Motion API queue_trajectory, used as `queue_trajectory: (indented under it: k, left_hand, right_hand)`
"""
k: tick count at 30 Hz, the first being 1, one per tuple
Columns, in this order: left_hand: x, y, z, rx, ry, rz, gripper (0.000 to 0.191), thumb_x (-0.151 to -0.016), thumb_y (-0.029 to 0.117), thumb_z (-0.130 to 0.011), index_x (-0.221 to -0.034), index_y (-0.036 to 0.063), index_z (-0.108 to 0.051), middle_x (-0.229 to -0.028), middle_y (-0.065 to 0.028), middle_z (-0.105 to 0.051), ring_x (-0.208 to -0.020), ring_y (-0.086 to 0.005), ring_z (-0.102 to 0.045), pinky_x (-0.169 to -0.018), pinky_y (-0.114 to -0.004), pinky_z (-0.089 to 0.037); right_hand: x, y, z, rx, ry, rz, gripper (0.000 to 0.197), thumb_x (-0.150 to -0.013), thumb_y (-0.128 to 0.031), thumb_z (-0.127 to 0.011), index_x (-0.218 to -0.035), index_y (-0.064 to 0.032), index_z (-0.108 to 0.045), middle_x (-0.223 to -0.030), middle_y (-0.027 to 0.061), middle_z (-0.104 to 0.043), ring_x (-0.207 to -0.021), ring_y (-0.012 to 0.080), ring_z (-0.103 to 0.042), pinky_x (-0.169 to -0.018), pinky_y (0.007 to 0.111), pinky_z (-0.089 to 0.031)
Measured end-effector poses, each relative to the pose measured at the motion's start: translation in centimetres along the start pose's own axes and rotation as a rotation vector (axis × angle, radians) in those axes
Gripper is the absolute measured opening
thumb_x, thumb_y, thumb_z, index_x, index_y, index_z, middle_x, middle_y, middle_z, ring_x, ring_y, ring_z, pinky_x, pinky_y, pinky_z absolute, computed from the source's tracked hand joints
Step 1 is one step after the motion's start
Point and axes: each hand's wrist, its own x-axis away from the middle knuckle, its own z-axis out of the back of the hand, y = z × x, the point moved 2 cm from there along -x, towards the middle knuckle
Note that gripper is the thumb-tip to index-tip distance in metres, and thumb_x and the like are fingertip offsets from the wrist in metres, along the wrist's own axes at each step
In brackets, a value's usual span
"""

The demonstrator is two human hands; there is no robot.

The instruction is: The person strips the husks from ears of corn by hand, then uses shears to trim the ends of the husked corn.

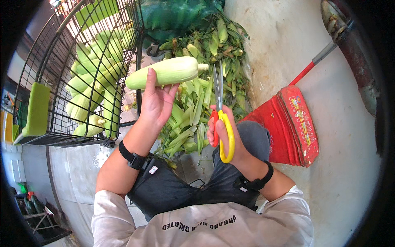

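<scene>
An ear of corn (166, 70) in smooth pale-green inner husk lies across my left hand (159, 102), thumb over its near side and fingers beneath. Its trimmed stalk end points right, towards the scissors. My right hand (230, 132) grips scissors (218, 92) with one yellow and one red handle. Their blades point away from me, slightly parted at the tips and close to the stalk end; I cannot tell whether they touch it. Beyond and below both hands, a heap of stripped green husks (185, 120) covers the floor.
At left stands a black wire shopping cart (92, 102) holding several husked ears (83, 98). A green mesh sack (179, 18) sits at the back, beside unstripped ears (220, 34). To the right are a red fire-blanket-like bag (290, 123), a red-and-grey pole (311, 63) and a wall pipe (355, 55).
</scene>
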Motion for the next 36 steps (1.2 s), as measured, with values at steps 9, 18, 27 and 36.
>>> queue_trajectory:
  k: [9,18,27,36]
  left_hand:
    - [0.9,-0.5,-0.5,-0.144,-0.044,-0.078,0.051,-0.094,0.041,-0.060,-0.130,0.0065,-0.047,-0.133,-0.0092,-0.051,-0.126,-0.0244,-0.046,-0.114,-0.042,-0.033]
    - [1.1,-0.8,-0.8,-0.134,-0.025,-0.149,0.044,-0.095,0.035,-0.061,-0.128,0.0081,-0.048,-0.130,-0.0070,-0.054,-0.125,-0.0225,-0.047,-0.112,-0.043,-0.033]
    - [1.8,-2.0,-0.9,-0.215,-0.064,-0.098,0.054,-0.097,0.042,-0.054,-0.135,0.0057,-0.042,-0.137,-0.0106,-0.048,-0.132,-0.0251,-0.041,-0.117,-0.044,-0.027]
    - [1.9,-2.7,-0.6,-0.240,-0.078,-0.095,0.055,-0.097,0.044,-0.054,-0.136,0.0074,-0.043,-0.139,-0.0103,-0.048,-0.132,-0.0250,-0.041,-0.116,-0.044,-0.026]
  right_hand:
    - [-0.5,-0.2,0.0,0.240,0.074,-0.058,0.040,-0.101,-0.028,-0.051,-0.126,-0.0019,-0.034,-0.083,-0.0016,-0.043,-0.067,0.0050,-0.039,-0.057,0.023,-0.035]
    - [-0.3,-0.4,-0.4,0.148,0.086,-0.116,0.042,-0.100,-0.029,-0.053,-0.125,-0.0010,-0.036,-0.085,-0.0013,-0.046,-0.072,0.0045,-0.042,-0.061,0.021,-0.036]
    - [-0.4,-0.4,-0.3,0.210,0.088,-0.102,0.041,-0.100,-0.030,-0.055,-0.123,-0.0001,-0.038,-0.077,-0.0022,-0.045,-0.065,0.0046,-0.040,-0.055,0.022,-0.035]
    - [-0.6,0.0,0.1,0.250,0.118,-0.118,0.043,-0.100,-0.033,-0.054,-0.122,0.0013,-0.040,-0.076,-0.0013,-0.046,-0.065,0.0062,-0.041,-0.056,0.024,-0.037]
